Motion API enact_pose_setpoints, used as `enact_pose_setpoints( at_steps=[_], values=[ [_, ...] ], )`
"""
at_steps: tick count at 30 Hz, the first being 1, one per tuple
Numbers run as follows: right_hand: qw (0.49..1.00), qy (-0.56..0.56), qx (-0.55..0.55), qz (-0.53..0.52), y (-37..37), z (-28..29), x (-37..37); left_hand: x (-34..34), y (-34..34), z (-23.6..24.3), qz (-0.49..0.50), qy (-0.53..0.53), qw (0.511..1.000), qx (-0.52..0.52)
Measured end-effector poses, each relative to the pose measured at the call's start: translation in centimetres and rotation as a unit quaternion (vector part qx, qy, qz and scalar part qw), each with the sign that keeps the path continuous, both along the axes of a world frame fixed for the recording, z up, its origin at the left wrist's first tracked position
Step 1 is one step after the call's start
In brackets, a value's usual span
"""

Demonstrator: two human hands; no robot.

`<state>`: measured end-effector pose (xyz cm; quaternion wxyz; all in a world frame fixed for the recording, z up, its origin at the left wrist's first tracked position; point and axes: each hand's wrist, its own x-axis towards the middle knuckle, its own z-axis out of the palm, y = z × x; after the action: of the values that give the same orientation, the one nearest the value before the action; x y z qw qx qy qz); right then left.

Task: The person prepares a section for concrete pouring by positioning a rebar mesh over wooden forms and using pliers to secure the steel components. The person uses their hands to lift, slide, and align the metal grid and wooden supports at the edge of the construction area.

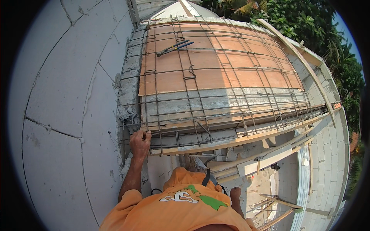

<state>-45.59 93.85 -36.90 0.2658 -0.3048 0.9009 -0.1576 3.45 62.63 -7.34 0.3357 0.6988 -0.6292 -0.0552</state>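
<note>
Rebar grid [239, 68] apparently being steadied near its closest left corner by left hand [140, 143] (clamped grip? can't be told); firm hold's likely needed next.

- Left hand [140, 144]: its back hides the palm; what lies under the fingers cannot be told.
- Right hand [235, 192], low and right of the grip: fingers too small to read.
- Orange shirt [173, 210], below the grip: cut by the lower edge.
- Dark object [275, 166], far right of the grip: too small to identify.
- Trees [289, 29], far above right of the grip: cut by the top edge.
</note>
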Motion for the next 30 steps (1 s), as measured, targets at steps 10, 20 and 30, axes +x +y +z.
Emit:
enact_pose_setpoints(
  at_steps=[10,20,30],
  values=[
    [1.0,-0.001,-0.003,0.002,0.2,-0.1,-0.1,0.0,0.1,-0.1,0.008,0.012,1.0,0.008],
    [0.999,0.029,0.007,0.022,-1.2,2.7,0.7,0.3,0.1,-0.4,0.007,0.005,1.0,0.001],
    [1.0,-0.026,0.014,-0.007,-1.1,0.8,-1.0,0.2,0.1,0.0,0.002,-0.002,1.0,-0.002]
  ],
)
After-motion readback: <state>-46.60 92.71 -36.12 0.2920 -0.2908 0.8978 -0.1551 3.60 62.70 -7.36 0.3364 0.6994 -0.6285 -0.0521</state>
